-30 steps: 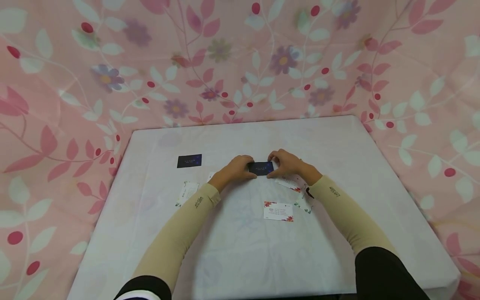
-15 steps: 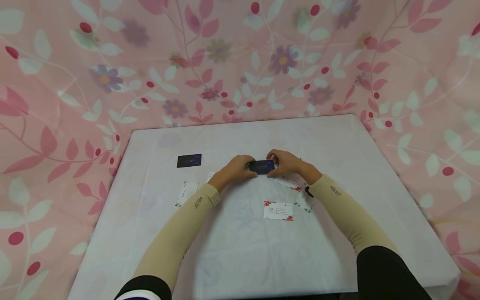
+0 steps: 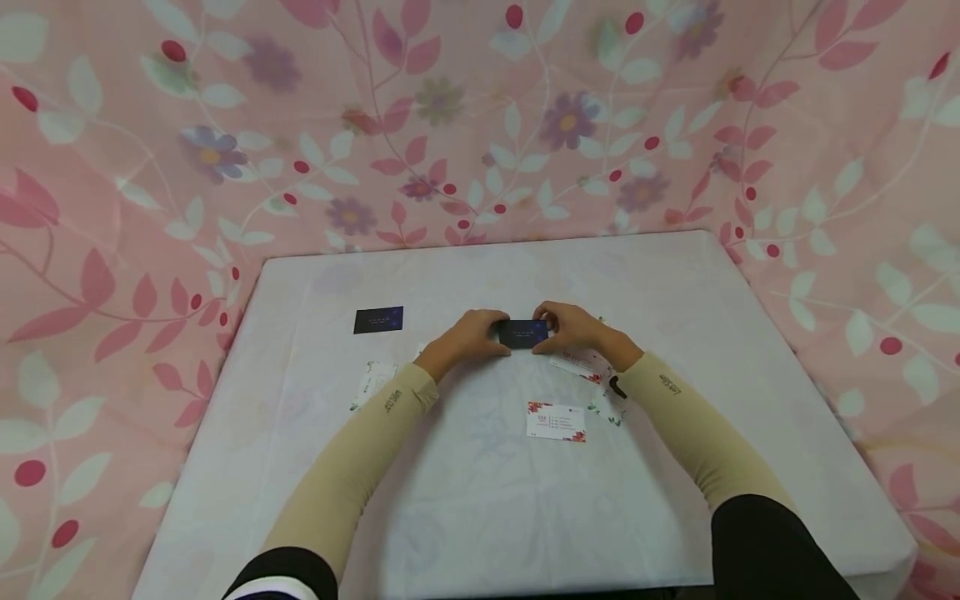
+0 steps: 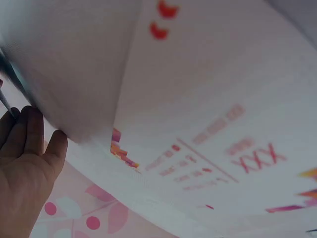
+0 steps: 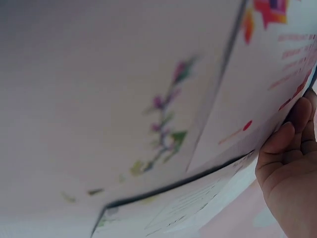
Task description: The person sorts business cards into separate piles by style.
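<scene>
A dark blue business card [image 3: 523,334] lies level near the middle of the white-covered table, its left and right ends between my two hands. My left hand [image 3: 471,336] grips the left end, thumb at the near edge and fingers at the far edge. At the right end my right hand [image 3: 576,328] holds it the same way. White business cards with red flower corners [image 3: 576,365] and green leaves [image 3: 609,407] lie partly under the right wrist. Beneath the left forearm, a white leaf-patterned card [image 3: 375,382] is partly covered.
A second dark blue card [image 3: 378,320] lies alone at the back left. Nearer to me is a white card with red flower corners [image 3: 556,422]. The white tablecloth [image 3: 465,517] reaches back to a pink floral curtain [image 3: 465,125].
</scene>
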The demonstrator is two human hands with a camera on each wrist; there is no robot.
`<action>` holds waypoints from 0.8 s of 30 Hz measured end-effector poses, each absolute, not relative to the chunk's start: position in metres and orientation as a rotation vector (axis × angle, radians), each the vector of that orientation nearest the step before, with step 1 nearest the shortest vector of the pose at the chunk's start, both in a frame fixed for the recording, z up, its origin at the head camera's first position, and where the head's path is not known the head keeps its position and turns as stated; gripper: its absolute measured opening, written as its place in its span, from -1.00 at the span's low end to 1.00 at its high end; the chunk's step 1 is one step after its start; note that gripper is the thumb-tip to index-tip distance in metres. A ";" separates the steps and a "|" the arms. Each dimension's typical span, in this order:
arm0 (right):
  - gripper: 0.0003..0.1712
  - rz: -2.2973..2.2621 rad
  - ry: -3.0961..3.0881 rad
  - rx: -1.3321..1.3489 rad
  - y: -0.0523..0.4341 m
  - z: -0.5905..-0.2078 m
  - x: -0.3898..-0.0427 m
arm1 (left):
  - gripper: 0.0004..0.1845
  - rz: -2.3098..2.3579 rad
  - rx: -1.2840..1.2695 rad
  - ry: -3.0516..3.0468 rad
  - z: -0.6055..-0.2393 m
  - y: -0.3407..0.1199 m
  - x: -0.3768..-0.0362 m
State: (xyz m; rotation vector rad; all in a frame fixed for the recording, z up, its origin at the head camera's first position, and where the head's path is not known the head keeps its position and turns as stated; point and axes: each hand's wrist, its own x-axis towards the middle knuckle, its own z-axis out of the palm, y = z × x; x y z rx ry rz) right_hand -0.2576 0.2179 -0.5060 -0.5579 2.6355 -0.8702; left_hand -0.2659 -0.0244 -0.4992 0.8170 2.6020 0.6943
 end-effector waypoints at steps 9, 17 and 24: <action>-0.30 -0.887 2.629 -0.550 0.217 -0.507 -0.257 | -0.26 0.666 0.836 2.620 -0.500 -0.027 -0.268; -0.31 -0.887 2.631 -0.535 0.218 -0.508 -0.257 | -0.30 0.682 0.840 2.628 -0.502 -0.029 -0.270; -0.30 -0.871 2.631 -0.542 0.218 -0.510 -0.257 | -0.35 0.687 0.876 2.623 -0.506 -0.030 -0.273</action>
